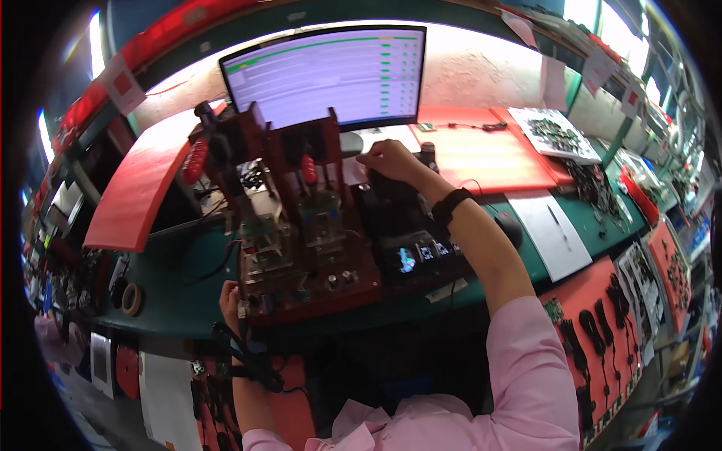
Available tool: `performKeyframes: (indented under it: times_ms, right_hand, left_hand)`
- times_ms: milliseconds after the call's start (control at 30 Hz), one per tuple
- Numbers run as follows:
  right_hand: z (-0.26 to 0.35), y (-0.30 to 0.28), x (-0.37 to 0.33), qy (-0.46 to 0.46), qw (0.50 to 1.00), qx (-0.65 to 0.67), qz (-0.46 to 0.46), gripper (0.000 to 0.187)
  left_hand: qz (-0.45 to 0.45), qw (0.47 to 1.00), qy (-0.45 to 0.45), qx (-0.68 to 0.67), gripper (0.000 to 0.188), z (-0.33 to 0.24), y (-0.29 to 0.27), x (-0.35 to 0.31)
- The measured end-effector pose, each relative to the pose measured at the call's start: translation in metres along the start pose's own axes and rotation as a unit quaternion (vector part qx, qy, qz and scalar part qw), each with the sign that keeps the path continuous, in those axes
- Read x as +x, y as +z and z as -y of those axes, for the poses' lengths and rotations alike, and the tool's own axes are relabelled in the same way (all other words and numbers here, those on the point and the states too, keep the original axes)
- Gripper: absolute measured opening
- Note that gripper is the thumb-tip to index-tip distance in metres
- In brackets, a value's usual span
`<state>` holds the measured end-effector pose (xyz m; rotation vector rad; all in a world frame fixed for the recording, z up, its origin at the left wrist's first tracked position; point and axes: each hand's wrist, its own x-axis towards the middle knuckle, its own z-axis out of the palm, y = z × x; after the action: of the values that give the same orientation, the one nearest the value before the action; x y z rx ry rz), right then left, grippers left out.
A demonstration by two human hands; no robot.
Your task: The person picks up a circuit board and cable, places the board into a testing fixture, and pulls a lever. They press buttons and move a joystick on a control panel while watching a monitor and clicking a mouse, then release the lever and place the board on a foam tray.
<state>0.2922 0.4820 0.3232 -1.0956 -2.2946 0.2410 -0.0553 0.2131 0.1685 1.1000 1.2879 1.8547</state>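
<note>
My right hand [395, 162] reaches over a black instrument [391, 218] with small lit displays. Its fingers are bent together near the back of the instrument; whatever is in them is hidden. At the left front corner of a dark red test fixture [323, 297], my left hand [230, 299] is curled beside a small pale connector [242, 307]. Its grip is partly hidden. The fixture carries two toggle clamps, one with a red handle [195, 161] at the left and one with a red grip [308, 170] in the middle. Clear plates with circuit boards [322, 218] sit beneath them.
A monitor [331, 79] stands behind the fixture. Right of the instrument are a black mouse [509, 228], a white sheet with a pen [553, 237], red foam [481, 154] and a stack of circuit boards [553, 134]. A tape roll [131, 299] lies at left.
</note>
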Motion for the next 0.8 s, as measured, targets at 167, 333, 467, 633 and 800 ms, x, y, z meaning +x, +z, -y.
performKeyframes:
  times_ms: [167, 333, 467, 633, 800]
  right_hand:
    - [-0.016, -0.042, -0.063, -0.04, 0.995, 0.056, -0.067, 0.023]
    - [-0.117, -0.082, -0.185, 0.072, 0.964, -0.213, -0.144, 0.03]
    - [-0.153, -0.066, -0.254, 0.264, 0.915, -0.299, -0.061, 0.057]
    - [-0.169, -0.047, -0.268, 0.236, 0.941, -0.223, -0.097, 0.054]
    - [-0.172, -0.043, -0.263, 0.192, 0.94, -0.249, -0.134, 0.047]
  left_hand:
    - [-0.014, 0.999, 0.02, 0.036, 0.014, 0.008, -0.02, -0.001]
    - [-0.009, 1.0, 0.016, -0.001, 0.014, -0.006, 0.004, -0.004]
    - [-0.031, 0.999, 0.008, 0.015, 0.015, -0.016, 0.014, -0.008]
    - [-0.052, 0.998, 0.008, 0.024, 0.016, -0.003, -0.001, -0.005]
    - [-0.062, 0.998, -0.004, 0.012, 0.017, -0.002, -0.003, -0.006]
